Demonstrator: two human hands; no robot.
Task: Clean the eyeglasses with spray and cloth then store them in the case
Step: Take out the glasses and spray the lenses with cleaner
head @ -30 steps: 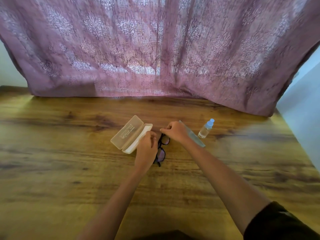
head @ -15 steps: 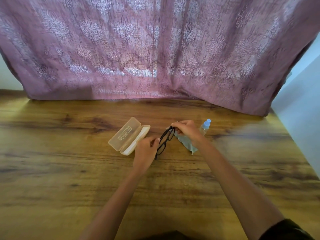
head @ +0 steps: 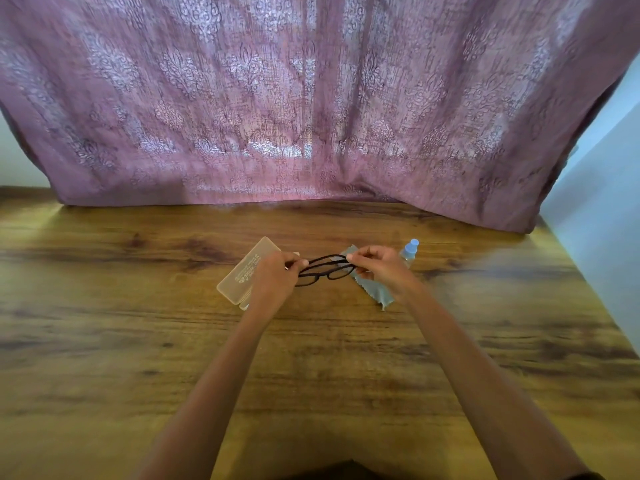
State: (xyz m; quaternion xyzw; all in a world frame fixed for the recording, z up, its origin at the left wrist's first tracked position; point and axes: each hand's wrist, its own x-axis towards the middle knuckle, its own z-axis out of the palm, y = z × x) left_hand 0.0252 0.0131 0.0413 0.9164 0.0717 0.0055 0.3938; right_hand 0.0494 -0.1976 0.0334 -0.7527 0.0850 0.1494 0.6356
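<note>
The black-framed eyeglasses [head: 325,270] are held between both hands, lifted a little off the wooden table [head: 346,358], with the frame running roughly left to right and tilted slightly upward toward the right. The left hand [head: 277,277] pinches the left end of the frame between thumb and curled fingers, and the right hand [head: 379,268] pinches the right end the same way, so the lenses span the gap between the two hands. The temples look folded along the front, though the thin dark lines are too small to be sure. Just behind and left of the left hand lies the open translucent beige case [head: 242,273], its lid flat on the table and its near edge partly covered by that hand. The pale blue-grey cloth [head: 379,299] with a zigzag edge lies on the table under the right hand, one corner showing beyond the fingers. The clear spray bottle [head: 410,250] with a blue cap sits just behind the right hand. A patterned mauve curtain [head: 311,116] hangs along the far edge of the table.
</note>
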